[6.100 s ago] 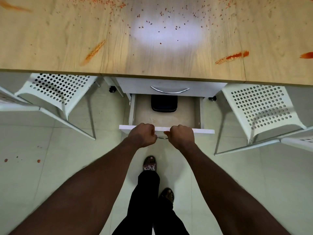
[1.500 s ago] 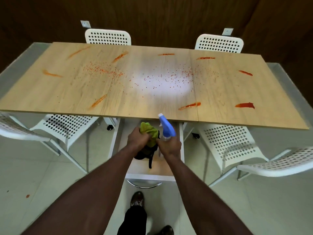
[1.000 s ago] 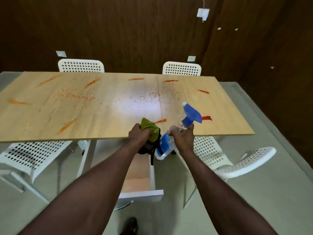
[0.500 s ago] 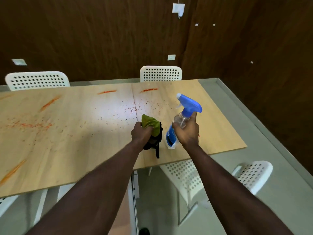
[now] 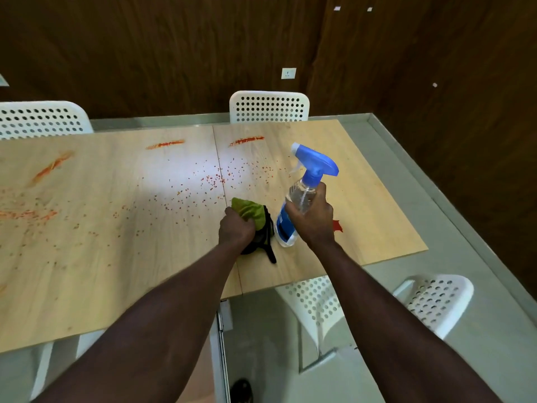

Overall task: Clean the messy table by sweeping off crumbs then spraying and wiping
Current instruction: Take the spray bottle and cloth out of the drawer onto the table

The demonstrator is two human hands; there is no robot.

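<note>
The wooden table is strewn with small red crumbs and several orange-red smears. My left hand grips a green cloth bunched together with a black item whose strap hangs down; the bundle sits low over the table's right half. Just to its right, my right hand holds a clear spray bottle with a blue trigger head, tilted, its base close to the tabletop. A red smear lies partly hidden behind my right hand.
White perforated chairs stand at the far side and far left, and two more at the near right. A dark wooden wall backs the room. The grey floor runs along the table's right end.
Both hands, holding the cloth bundle and spray bottle, rose from the open drawer below the table to over the tabletop's right half. The view swung up and right.
</note>
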